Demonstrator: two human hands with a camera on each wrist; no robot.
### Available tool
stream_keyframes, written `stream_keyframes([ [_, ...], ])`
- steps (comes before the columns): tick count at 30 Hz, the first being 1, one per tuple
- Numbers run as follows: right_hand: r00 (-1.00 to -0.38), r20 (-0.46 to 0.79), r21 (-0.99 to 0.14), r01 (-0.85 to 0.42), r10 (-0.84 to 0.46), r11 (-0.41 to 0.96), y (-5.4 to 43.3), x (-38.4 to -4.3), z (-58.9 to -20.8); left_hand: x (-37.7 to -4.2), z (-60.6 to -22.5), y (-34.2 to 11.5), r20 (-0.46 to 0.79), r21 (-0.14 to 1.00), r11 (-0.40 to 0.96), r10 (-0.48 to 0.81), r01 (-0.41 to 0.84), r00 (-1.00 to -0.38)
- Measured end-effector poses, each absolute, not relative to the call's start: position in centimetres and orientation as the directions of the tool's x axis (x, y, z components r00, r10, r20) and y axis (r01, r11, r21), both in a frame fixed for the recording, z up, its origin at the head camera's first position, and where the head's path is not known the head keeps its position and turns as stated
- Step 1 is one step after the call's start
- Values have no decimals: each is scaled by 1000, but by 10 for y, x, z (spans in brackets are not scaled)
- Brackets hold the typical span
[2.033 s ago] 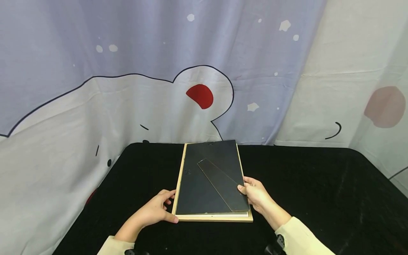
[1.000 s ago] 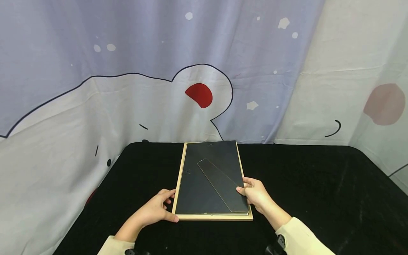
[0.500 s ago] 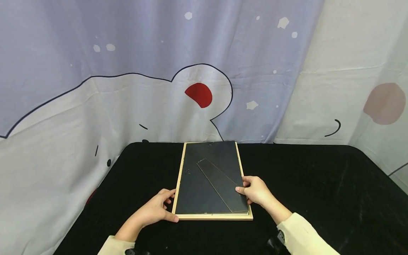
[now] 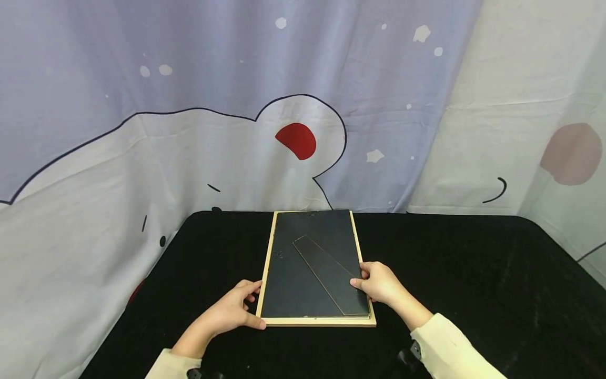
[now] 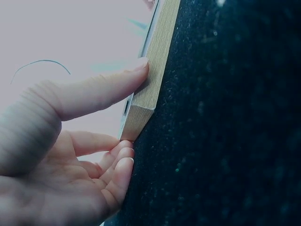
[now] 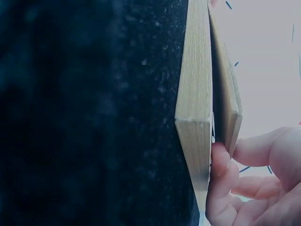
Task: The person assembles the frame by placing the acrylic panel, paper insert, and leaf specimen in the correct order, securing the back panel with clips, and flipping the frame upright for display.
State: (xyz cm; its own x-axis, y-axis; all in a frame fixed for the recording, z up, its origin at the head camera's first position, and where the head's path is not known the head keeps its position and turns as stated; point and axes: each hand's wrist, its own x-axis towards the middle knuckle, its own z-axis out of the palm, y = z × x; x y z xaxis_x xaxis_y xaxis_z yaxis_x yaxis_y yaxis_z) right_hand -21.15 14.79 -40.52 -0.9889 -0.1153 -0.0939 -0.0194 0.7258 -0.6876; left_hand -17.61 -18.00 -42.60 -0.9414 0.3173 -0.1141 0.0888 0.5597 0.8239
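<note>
A pale wooden picture frame [image 4: 317, 321] lies on the black tabletop with its back up. Within its border is a dark backing board [image 4: 289, 284], which carries a flat, slanting easel leg [image 4: 326, 276]. My left hand [image 4: 227, 313] holds the near left corner, its thumb [image 5: 113, 92] on the near edge and its fingertips at the left side. At the right edge, my right hand [image 4: 382, 287] pinches the backing board between thumb and fingers. In the right wrist view the board [image 6: 230, 94] stands tilted up from the frame [image 6: 197, 70], with fingertips in the gap.
Black cloth [image 4: 464, 279] covers the table around the frame. Behind it hangs a lavender and white curtain [image 4: 203, 163] with a cartoon print, close to the table's far edge. Both sleeves [image 4: 450, 347] are cream, with dark devices at the wrists.
The backing board has settled lower in the frame, and the white strip along its near edge is covered. My right thumb has slid slightly left over the board; my left hand stays put.
</note>
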Motion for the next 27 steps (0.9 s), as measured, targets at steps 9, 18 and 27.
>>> stream_keyframes([
  [9,-988,-68,-670,-60,-142,740,149,-213,-406,-177,-424,-180,-113,834,544,335,94,-935],
  [18,-984,-70,-666,-74,-161,742,150,-211,-406,-178,-426,-180,-105,832,544,350,111,-931],
  [27,-981,-73,-606,-97,-177,789,149,-212,-404,-177,-424,-180,-124,829,552,338,89,-933],
])
